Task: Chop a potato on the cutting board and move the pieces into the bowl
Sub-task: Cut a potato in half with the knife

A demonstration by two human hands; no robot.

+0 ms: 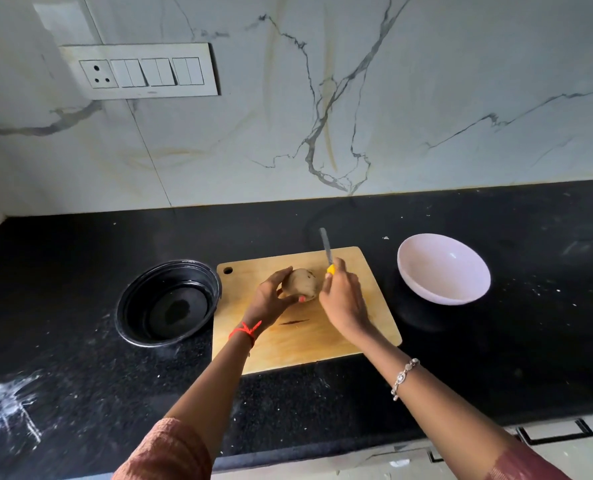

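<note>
A whole brown potato [302,284] lies on the wooden cutting board [367,327] in the middle of the black counter. My left hand [271,297] cups the potato from its left side, fingers over the top and thumb in front. My right hand [343,299] grips a knife [327,251] by its yellow handle, just right of the potato. The blade points up and away, off the potato. An empty white bowl [444,270] stands on the counter to the right of the board.
A black round container [168,303] sits against the board's left edge. The marble wall [322,116] with a switch panel [139,71] rises behind the counter. White dust streaks mark the counter [8,410] at the front left. The counter's front edge runs below my arms.
</note>
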